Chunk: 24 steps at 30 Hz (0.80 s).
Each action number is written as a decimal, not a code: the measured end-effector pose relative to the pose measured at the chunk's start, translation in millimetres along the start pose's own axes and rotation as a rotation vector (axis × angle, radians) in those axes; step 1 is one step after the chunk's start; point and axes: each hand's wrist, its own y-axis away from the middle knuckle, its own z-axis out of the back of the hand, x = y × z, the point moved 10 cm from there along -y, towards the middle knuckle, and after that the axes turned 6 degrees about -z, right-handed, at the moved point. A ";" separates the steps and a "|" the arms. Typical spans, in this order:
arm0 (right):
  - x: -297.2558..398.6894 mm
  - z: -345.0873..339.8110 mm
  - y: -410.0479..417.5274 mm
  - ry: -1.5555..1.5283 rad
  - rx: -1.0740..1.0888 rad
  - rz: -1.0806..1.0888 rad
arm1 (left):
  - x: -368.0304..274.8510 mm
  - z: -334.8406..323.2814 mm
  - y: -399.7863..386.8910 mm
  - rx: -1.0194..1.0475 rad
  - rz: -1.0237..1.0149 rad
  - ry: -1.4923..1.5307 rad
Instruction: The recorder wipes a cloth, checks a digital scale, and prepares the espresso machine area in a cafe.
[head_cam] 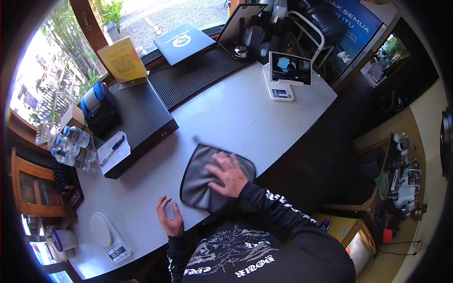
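A grey cloth with a dark edge lies spread on the white counter top, close to its front edge. My right hand rests palm down on the cloth with its fingers spread. To the left of the cloth, my left hand is held near the counter's front edge, fingers curled and apart, with nothing in it. Whether the left hand touches the counter, I cannot tell.
A black cash drawer carries a card terminal, paper with a pen and a yellow sign. Water bottles stand at left; a kitchen scale is nearer. A screen on a stand and a service bell are at back right.
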 end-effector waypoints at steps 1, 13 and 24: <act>-22.1 11.4 1.0 0.052 -0.094 -0.131 | -2.1 -4.2 1.4 0.002 0.017 0.002; -13.7 -6.4 17.3 -0.114 0.050 0.049 | -73.6 -114.7 -5.2 0.291 -0.008 0.143; -94.8 38.4 16.5 0.195 -0.095 -0.126 | -72.3 -117.8 -1.6 0.088 0.144 0.300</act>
